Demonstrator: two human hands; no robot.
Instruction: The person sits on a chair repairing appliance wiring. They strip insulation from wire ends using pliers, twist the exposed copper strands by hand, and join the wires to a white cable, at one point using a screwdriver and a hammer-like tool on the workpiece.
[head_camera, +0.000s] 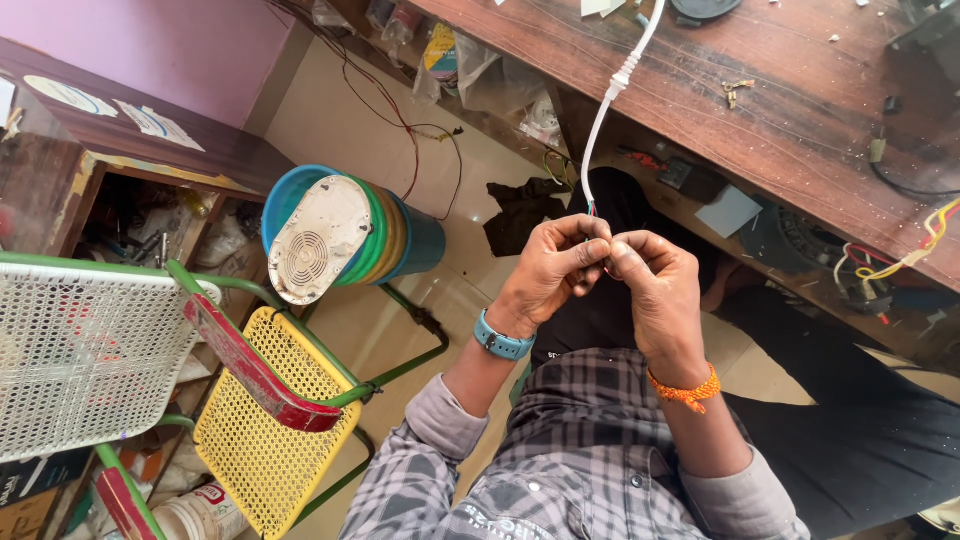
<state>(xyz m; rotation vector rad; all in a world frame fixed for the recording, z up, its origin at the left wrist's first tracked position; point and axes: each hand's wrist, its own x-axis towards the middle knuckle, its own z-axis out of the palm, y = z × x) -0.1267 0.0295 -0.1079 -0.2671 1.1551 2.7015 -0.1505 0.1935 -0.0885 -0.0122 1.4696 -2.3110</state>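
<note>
A white power cable (607, 105) runs down from the wooden workbench (780, 110) to my hands, with red and green inner wires showing at its stripped end. My left hand (555, 268), with a blue watch on its wrist, pinches the wire ends. My right hand (655, 285), with an orange thread band on its wrist, meets it fingertip to fingertip and also grips the wires. Both hands are held above my lap in front of the bench edge.
A green metal chair with a yellow mesh seat (265, 420) stands at left. A blue tub (400, 235) holding a white round appliance base (315, 240) lies beside it. Loose coloured wires (900, 260) hang at the bench's right. A wooden cabinet (110, 170) is far left.
</note>
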